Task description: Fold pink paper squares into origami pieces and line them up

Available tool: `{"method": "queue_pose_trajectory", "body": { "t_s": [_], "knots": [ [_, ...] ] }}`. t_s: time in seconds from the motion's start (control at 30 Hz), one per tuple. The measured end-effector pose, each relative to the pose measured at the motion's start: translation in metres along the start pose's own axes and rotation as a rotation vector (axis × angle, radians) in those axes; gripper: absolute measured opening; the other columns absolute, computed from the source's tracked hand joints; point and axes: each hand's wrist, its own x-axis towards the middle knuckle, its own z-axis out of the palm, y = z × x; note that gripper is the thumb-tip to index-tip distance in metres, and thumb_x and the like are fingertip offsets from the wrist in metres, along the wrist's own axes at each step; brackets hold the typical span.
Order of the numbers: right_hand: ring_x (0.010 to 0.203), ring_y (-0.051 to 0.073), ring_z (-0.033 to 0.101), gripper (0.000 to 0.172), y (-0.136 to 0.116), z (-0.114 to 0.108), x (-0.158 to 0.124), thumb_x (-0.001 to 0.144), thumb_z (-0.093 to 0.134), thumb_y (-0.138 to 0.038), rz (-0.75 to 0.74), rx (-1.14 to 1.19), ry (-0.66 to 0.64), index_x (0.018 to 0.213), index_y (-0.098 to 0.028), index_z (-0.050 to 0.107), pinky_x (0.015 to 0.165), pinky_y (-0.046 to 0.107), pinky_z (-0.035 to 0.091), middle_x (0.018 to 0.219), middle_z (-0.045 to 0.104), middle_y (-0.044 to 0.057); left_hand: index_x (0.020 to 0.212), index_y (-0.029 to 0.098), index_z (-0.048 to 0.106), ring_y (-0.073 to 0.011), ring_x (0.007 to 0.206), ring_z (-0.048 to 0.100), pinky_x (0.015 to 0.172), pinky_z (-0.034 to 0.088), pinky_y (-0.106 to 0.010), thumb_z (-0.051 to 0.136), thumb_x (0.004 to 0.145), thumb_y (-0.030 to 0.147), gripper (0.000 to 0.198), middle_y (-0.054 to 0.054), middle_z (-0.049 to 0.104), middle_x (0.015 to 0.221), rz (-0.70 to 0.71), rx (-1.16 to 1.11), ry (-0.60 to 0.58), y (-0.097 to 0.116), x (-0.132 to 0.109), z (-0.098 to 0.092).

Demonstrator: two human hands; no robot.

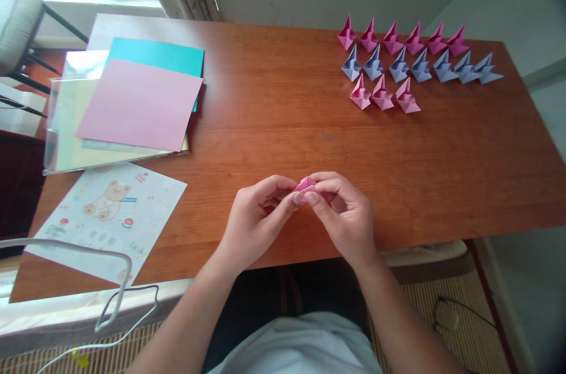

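Observation:
A small folded piece of pink paper [306, 184] is pinched between my two hands above the front part of the table. My left hand [260, 215] grips its left side with thumb and fingertips. My right hand [347, 209] holds the right side the same way, thumb in front. Fingers cover much of the paper, so its full shape is hidden. Farther back at the right stand rows of folded paper pieces: dark pink ones [392, 39], blue-grey ones [399, 65] and three light pink ones [382, 94], each with an upright point.
At the left lie a pink sheet [141, 104], a turquoise sheet [159, 54] and a clear plastic sleeve [52, 126]. A white sheet with a printed bear [150, 197] lies nearer. A grey bent tube [79, 247] crosses the wooden table's [274, 108] left front corner.

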Motion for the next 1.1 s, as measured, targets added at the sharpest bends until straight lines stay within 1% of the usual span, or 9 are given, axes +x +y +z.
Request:
{"method": "queue_pose_trajectory", "body": {
  "t_s": [0.1, 0.23, 0.33, 0.43, 0.67, 0.8, 0.97, 1.03, 1.1],
  "knots": [
    [0.099, 0.020, 0.071, 0.004, 0.002, 0.000, -0.001, 0.092, 0.071, -0.029, 0.019, 0.066, 0.036, 0.095, -0.026, 0.071, 0.087, 0.035, 0.058, 0.104, 0.073, 0.004, 0.090, 0.016, 0.071, -0.0141, 0.069, 0.068, 0.063, 0.055, -0.022, 0.073, 0.091, 0.033, 0.017, -0.004, 0.073, 0.077, -0.006, -0.018, 0.024, 0.000, 0.001, 0.000],
    [0.093, 0.016, 0.072, 0.023, 0.003, -0.004, 0.001, 0.091, 0.074, -0.029, 0.077, 0.147, 0.046, 0.113, -0.029, 0.068, 0.084, 0.029, 0.060, 0.101, 0.074, 0.001, 0.091, 0.015, 0.072, -0.0130, 0.066, 0.068, 0.060, 0.054, -0.020, 0.072, 0.091, 0.032, 0.017, -0.003, 0.073, 0.075, -0.020, -0.044, 0.058, 0.000, 0.002, 0.001],
    [0.085, 0.015, 0.072, 0.014, 0.000, -0.007, 0.005, 0.091, 0.073, -0.032, 0.145, 0.093, -0.023, 0.104, -0.026, 0.073, 0.075, 0.026, 0.060, 0.097, 0.076, 0.001, 0.095, 0.015, 0.073, -0.0120, 0.067, 0.069, 0.060, 0.054, -0.019, 0.071, 0.092, 0.030, 0.015, -0.003, 0.074, 0.077, -0.020, -0.062, 0.045, -0.001, 0.002, 0.000],
    [0.080, 0.014, 0.072, 0.009, -0.003, -0.008, 0.008, 0.093, 0.071, -0.032, 0.178, 0.046, -0.052, 0.096, -0.024, 0.074, 0.069, 0.024, 0.059, 0.092, 0.076, 0.001, 0.102, 0.016, 0.074, -0.0116, 0.071, 0.070, 0.064, 0.056, -0.019, 0.070, 0.094, 0.030, 0.016, -0.003, 0.076, 0.083, -0.029, -0.079, 0.023, -0.001, 0.002, 0.000],
    [0.080, 0.017, 0.071, 0.007, -0.004, -0.008, 0.009, 0.093, 0.070, -0.030, 0.120, -0.100, -0.045, 0.095, -0.024, 0.074, 0.070, 0.028, 0.056, 0.092, 0.077, 0.002, 0.098, 0.015, 0.073, -0.0136, 0.074, 0.069, 0.067, 0.056, -0.021, 0.069, 0.093, 0.033, 0.019, -0.004, 0.075, 0.084, -0.048, -0.059, 0.006, 0.003, 0.002, 0.001],
    [0.080, 0.017, 0.070, 0.007, -0.014, -0.011, 0.013, 0.093, 0.069, -0.026, 0.034, -0.193, -0.135, 0.092, -0.024, 0.075, 0.070, 0.029, 0.054, 0.090, 0.076, 0.002, 0.092, 0.015, 0.072, -0.0144, 0.073, 0.067, 0.064, 0.053, -0.022, 0.071, 0.092, 0.037, 0.022, -0.004, 0.073, 0.081, -0.068, -0.026, 0.005, 0.003, 0.002, 0.001],
    [0.072, 0.014, 0.065, 0.009, -0.025, -0.017, 0.020, 0.092, 0.068, -0.018, -0.090, -0.306, -0.221, 0.087, -0.023, 0.074, 0.064, 0.028, 0.049, 0.082, 0.073, 0.000, 0.085, 0.015, 0.072, -0.0110, 0.068, 0.060, 0.060, 0.046, -0.019, 0.072, 0.091, 0.034, 0.020, -0.001, 0.068, 0.074, -0.043, -0.020, -0.009, 0.004, 0.003, -0.002],
    [0.074, 0.014, 0.065, 0.007, -0.024, -0.017, 0.021, 0.091, 0.069, -0.019, -0.085, -0.292, -0.200, 0.091, -0.024, 0.075, 0.066, 0.028, 0.051, 0.084, 0.073, 0.000, 0.082, 0.015, 0.072, -0.0105, 0.066, 0.059, 0.059, 0.045, -0.019, 0.072, 0.091, 0.032, 0.020, -0.001, 0.068, 0.072, -0.040, -0.037, -0.020, 0.005, 0.003, -0.003],
    [0.076, 0.014, 0.066, 0.010, -0.020, -0.014, 0.021, 0.090, 0.071, -0.023, -0.032, -0.216, -0.131, 0.100, -0.025, 0.074, 0.069, 0.028, 0.054, 0.087, 0.073, -0.001, 0.079, 0.015, 0.072, -0.0106, 0.066, 0.059, 0.060, 0.046, -0.019, 0.074, 0.089, 0.031, 0.020, -0.001, 0.069, 0.071, -0.044, -0.064, -0.026, 0.007, 0.004, -0.003]
  ]
}}
